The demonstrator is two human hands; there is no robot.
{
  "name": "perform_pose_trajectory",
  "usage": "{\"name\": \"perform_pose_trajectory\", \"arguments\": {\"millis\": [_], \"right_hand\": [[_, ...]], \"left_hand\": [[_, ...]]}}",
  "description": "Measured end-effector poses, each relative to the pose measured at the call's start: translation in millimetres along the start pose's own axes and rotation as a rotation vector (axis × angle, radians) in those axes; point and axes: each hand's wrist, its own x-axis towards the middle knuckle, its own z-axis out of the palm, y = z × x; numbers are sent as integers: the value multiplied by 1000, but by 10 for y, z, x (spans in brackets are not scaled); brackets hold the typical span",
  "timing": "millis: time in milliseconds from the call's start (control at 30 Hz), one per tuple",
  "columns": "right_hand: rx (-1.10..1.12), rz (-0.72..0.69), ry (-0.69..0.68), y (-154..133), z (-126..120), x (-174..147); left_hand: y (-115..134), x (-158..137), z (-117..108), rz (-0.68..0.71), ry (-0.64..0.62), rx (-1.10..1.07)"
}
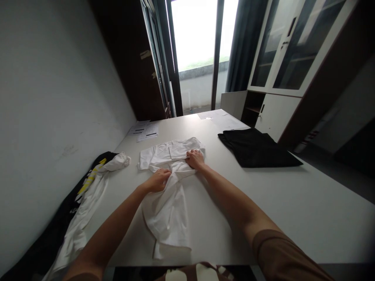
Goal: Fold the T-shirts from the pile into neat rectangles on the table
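A crumpled white garment lies on the white table in front of me. One part of it stretches sideways across the far end, and another hangs loosely toward the near edge. I cannot make out which kind of garment it is. My left hand is closed on the fabric at the garment's left middle, with the fingertips partly hidden in the folds. Farther away and to the right, my right hand has its fingers curled onto the cloth near the right end of the far part.
Folded black cloth lies on the right of the table. Black, yellow and white clothes are heaped along the left wall. Papers lie at the far left, more sheets at the far edge. A cabinet stands behind, right.
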Motion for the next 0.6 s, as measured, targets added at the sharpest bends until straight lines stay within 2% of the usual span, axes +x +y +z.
{"name": "perform_pose_trajectory", "arguments": {"millis": [200, 267, 333, 367, 433, 533, 600], "right_hand": [[309, 161, 96, 178, -9, 123], [441, 183, 137, 238, -16, 160], [576, 214, 226, 299, -35, 189], [645, 243, 290, 335, -52, 201], [763, 328, 441, 423, -103, 217], [835, 502, 639, 606, -218, 226], [818, 632, 740, 751, -310, 220]], "left_hand": [[442, 66, -152, 116, -223, -511], [540, 128, -107, 125, -284, -632], [559, 206, 7, 125, -297, -661], [531, 250, 80, 115, -256, -636], [404, 341, 230, 60, -94, -527], [102, 459, 392, -137, 140, -308], [-97, 505, 450, -301, 194, -122]]}}
